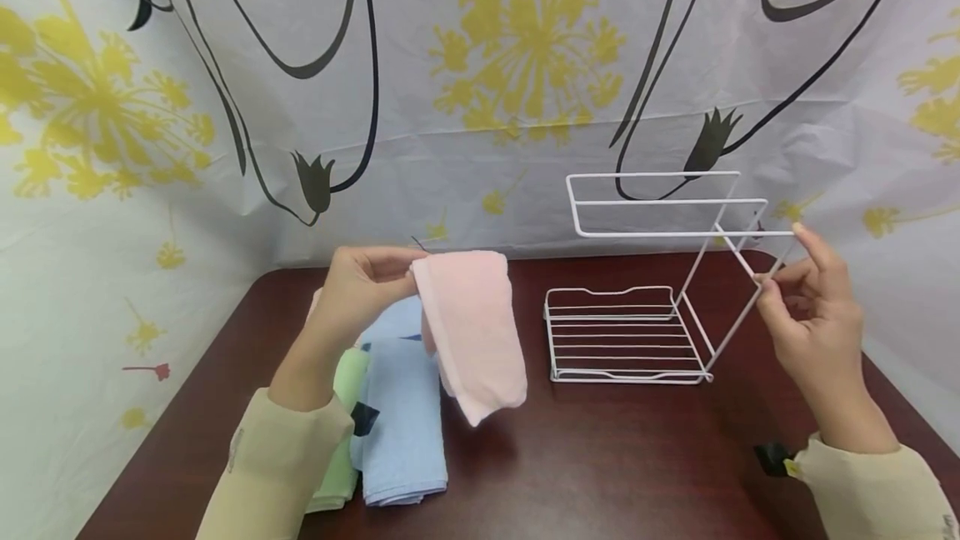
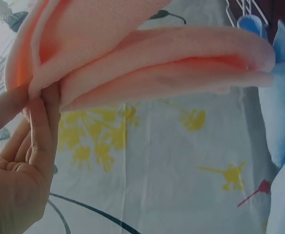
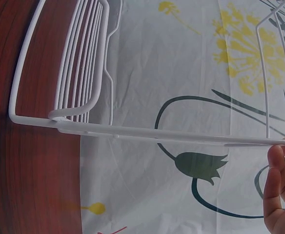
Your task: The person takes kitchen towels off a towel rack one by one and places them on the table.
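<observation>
A folded pink towel [image 1: 474, 332] hangs in the air left of the rack, its top corner pinched between the thumb and fingers of my left hand [image 1: 352, 294]. In the left wrist view the pink towel [image 2: 157, 63] shows its loose folded layers. On the right, my right hand [image 1: 817, 315] grips the side frame of a white wire rack [image 1: 622, 375], which stands on the table with a slatted base and an open upper frame. The right wrist view has the rack's side bar [image 3: 181, 135] running to my right fingers [image 3: 279, 180].
Below my left forearm, a folded blue towel [image 1: 401, 432] lies on the dark wood table [image 1: 600, 457]. Beside it is a folded green towel [image 1: 341, 440], partly hidden by the sleeve. A white floral sheet [image 1: 450, 148] hangs behind the table.
</observation>
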A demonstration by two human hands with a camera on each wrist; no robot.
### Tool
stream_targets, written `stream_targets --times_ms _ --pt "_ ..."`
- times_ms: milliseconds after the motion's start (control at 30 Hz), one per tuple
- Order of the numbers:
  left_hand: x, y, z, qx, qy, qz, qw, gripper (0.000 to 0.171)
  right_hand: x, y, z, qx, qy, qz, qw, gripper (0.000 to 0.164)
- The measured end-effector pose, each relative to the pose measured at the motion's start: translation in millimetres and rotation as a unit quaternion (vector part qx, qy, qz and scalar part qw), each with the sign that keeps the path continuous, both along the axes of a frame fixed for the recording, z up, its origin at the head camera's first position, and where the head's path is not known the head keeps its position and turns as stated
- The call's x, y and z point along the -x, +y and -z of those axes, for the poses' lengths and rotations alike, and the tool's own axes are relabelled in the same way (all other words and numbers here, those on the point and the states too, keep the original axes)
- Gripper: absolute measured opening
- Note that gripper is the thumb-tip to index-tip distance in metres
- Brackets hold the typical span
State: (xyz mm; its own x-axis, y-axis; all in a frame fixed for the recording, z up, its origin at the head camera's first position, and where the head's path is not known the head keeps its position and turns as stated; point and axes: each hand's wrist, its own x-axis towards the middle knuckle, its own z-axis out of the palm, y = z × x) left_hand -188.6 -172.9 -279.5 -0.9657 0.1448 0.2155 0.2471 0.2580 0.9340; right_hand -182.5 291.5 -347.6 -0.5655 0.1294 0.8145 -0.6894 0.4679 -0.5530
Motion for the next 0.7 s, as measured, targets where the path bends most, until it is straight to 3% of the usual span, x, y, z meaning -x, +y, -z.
stream_targets --times_ms 233,367,700 --pt "-13.9 7 7.7 -0.001 -0.027 0.040 0.9988 0.027 -1.2 0 -0.6 -0.001 0.000 0.004 1.000 0.058" --pt "-20.7 10 13.5 -0.012 -0.040 0.077 0.9962 0.027 -1.3 -1 -1.7 0.001 0.002 0.004 1.000 0.057" --pt "-33.0 16 30.6 -0.003 -0.084 0.131 0.9879 0.027 0.5 0 -0.3 0.009 0.001 0.005 1.000 0.057"
